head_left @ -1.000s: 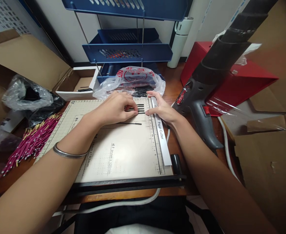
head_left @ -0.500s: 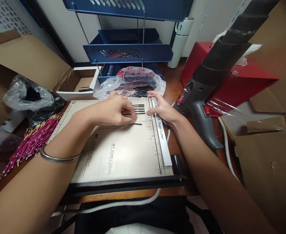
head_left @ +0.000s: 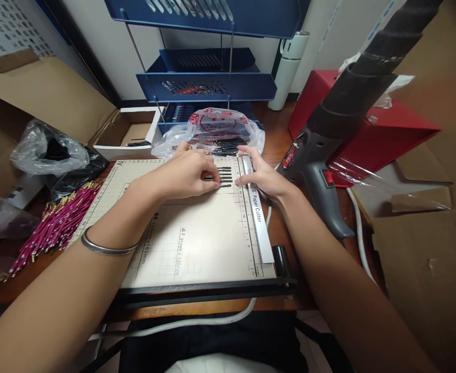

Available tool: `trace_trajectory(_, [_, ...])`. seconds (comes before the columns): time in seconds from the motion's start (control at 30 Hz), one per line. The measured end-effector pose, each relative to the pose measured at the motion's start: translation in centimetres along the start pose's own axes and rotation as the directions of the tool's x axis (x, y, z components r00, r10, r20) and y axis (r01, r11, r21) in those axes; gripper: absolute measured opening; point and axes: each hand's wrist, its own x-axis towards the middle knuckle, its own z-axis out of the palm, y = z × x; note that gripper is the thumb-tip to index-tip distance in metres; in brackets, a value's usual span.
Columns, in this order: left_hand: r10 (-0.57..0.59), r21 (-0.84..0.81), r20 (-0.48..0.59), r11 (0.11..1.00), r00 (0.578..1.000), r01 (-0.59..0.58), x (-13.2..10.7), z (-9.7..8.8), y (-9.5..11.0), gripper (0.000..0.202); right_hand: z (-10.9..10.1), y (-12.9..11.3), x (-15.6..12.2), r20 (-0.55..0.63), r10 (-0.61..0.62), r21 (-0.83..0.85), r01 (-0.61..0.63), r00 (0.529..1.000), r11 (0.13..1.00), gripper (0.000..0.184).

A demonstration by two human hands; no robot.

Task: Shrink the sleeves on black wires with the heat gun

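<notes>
My left hand (head_left: 193, 173) is closed in a pinch on the end of a thin black strip (head_left: 225, 185) that lies on the cream board of a paper cutter (head_left: 204, 243). Just above it, several similar short black strips (head_left: 225, 174) lie roughly parallel in a row, their left ends hidden by my fingers. At the cutter's right edge, my right hand (head_left: 262, 178) rests over the silver rail (head_left: 257, 212). Its thumb and index finger are apart, the thumb tip close to the strips' right ends; nothing shows between them.
Behind the cutter lies a clear plastic bag (head_left: 212, 127) with black strips. A grey heat gun (head_left: 325, 145) stands at right before a red box (head_left: 399, 129). Magenta wires (head_left: 62, 220) pile at left, near a white carton (head_left: 123, 151). A blue rack (head_left: 208, 85) rises behind.
My left hand has shifted slightly away from me, bringing its black strip up close beneath the others in the row. The right hand has stayed almost in place.
</notes>
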Motion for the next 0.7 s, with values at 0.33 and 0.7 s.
trace_trajectory(0.33, [-0.002,0.017,-0.012,1.000,1.000,0.002,0.28,0.36,0.27,0.018,-0.03,0.11,-0.02,0.008,-0.050,-0.068,0.051,0.999,0.996,0.116])
trace_trajectory(0.7, [-0.038,0.002,0.008,0.999,0.999,0.038,0.39,0.15,0.69,0.016,-0.08,0.62,0.40,-0.012,-0.067,-0.065,0.066,0.998,0.996,0.116])
